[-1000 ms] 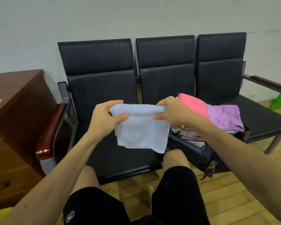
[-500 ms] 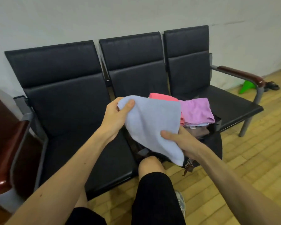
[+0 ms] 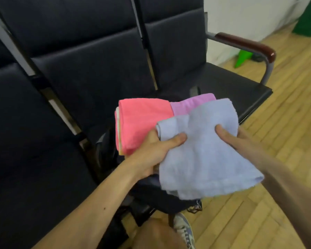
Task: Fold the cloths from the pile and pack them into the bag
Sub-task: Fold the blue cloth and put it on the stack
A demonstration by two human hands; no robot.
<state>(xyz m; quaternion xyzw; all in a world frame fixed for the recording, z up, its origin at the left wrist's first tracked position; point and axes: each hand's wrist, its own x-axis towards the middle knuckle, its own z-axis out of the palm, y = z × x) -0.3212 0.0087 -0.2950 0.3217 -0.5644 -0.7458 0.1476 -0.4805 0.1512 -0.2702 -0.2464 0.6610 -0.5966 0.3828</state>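
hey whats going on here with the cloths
A person sitting in front of a row of black seats holds a folded light blue cloth in both hands: the left hand grips its left edge and the right hand holds its right side, thumb on top. They hold it over a dark bag at the seat edge, right next to a stack topped by a pink cloth and a purple cloth. It looks about ready to be packed.
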